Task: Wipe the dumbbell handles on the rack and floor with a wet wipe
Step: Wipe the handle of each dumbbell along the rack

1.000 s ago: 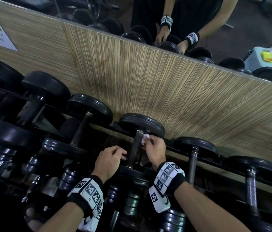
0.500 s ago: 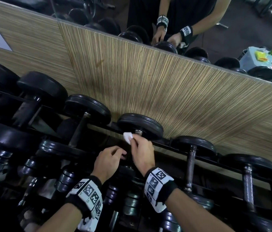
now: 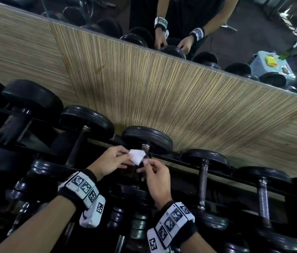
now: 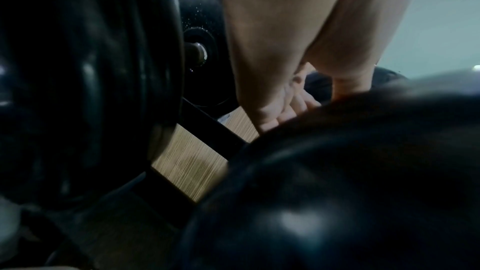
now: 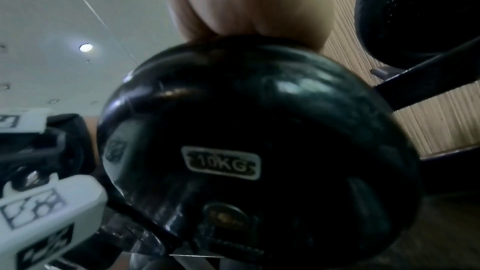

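Wet wipe point(image 3: 137, 156): small white folded piece, held above the rack between both hands, just in front of the far head of the middle dumbbell.
Left hand point(image 3: 111, 161): thumb and fingertips pinch the left edge of the wet wipe; remaining fingers curled beneath.
Right hand point(image 3: 156, 174): thumb and forefinger pinch the lower right corner of the wet wipe; other fingers loosely curled.
Middle dumbbell point(image 3: 146, 136): black round heads; a short piece of its metal handle point(image 3: 145, 147) shows just beyond the wet wipe, the remainder hidden by the hands. Contact between wipe and handle cannot be told.
Near head point(image 5: 259, 141): in the right wrist view, a glossy black disc marked "10KGS", filling most of the picture below the hand.
Rack point(image 3: 189, 160): black bars carrying a row of dumbbells, tilted toward the person.
Neighbouring dumbbell point(image 3: 202, 183): to the right of the hands, dull bare metal handle, untouched.
Wall panel point(image 3: 162, 88): striped wood-tone surface behind the rack.
Mirror point(image 3: 217, 24): above the wall panel, reflecting 2 hands with marker wristbands over the dumbbells.
Wristbands point(image 3: 84, 190): black straps bearing white blocks with black square markers, 1 on each wrist.
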### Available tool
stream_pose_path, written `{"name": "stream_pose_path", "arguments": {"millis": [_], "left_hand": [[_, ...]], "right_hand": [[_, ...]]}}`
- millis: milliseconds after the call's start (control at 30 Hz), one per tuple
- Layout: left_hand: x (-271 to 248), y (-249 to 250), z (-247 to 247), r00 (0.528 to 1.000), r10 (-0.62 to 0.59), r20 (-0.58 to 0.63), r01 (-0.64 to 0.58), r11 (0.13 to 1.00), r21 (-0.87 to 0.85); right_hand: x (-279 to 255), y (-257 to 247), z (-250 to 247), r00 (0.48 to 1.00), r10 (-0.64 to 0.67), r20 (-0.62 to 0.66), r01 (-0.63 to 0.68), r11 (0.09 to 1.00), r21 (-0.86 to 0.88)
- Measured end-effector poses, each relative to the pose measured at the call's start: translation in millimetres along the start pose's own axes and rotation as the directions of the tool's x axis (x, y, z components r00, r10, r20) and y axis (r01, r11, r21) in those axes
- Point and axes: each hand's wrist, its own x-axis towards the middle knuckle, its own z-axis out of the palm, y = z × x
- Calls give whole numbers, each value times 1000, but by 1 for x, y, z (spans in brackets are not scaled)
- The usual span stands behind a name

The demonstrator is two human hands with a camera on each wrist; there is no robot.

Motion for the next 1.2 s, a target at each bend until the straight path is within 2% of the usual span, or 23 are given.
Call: {"name": "stream_pose_path", "arguments": {"millis": [67, 133, 233, 300, 400, 567, 633, 733, 867, 967, 1067, 1100, 1133, 1200], "left_hand": [[15, -1, -5, 998, -26, -57, 24, 998, -52], [31, -5, -7, 992, -61, -107, 59, 998, -20], [50, -11, 1, 993, -119, -25, 121, 987, 106], [61, -10, 10, 992, -120, 37, 112, 980, 163], [68, -3, 19, 994, -84, 76, 65, 971, 230], [61, -7, 18, 998, 64, 0, -60, 949, 308], [49, -6, 18, 978, 207, -31, -176, 895, 410], [28, -2, 24, 905, 423, -36, -312, 720, 620], [16, -1, 31, 876, 481, -27, -328, 636, 698], [12, -3, 29, 839, 539, 80, -411, 529, 742], [8, -3, 36, 836, 494, 238, -495, 492, 716], [7, -2, 38, 835, 485, 258, -504, 489, 712], [9, -4, 37, 836, 501, 223, -495, 515, 699], [14, -10, 30, 837, 547, 21, -440, 650, 619]], "right_hand": [[-3, 1, 1, 999, 38, -38, -38, 999, -7], [-4, 1, 3, 995, 55, -82, -57, 998, -23], [-6, -2, 3, 990, 47, -134, -53, 998, -40], [-7, -6, 3, 989, 41, -139, -48, 998, -42], [-8, -8, 2, 990, 27, -136, -36, 997, -63], [-10, -11, 2, 988, 31, -151, -42, 996, -73], [-11, -13, 1, 988, 35, -151, -44, 997, -58], [-12, -15, 1, 987, 29, -160, -39, 997, -64], [-14, -18, 0, 989, 33, -147, -42, 997, -60], [-13, -16, 0, 989, 19, -149, -28, 998, -59], [-11, -12, 1, 985, 18, -170, -29, 998, -62], [-10, -10, 1, 984, 19, -175, -30, 998, -56], [-11, -9, 0, 984, 18, -178, -27, 998, -49], [-12, -9, 0, 982, 18, -188, -24, 999, -29]]}}
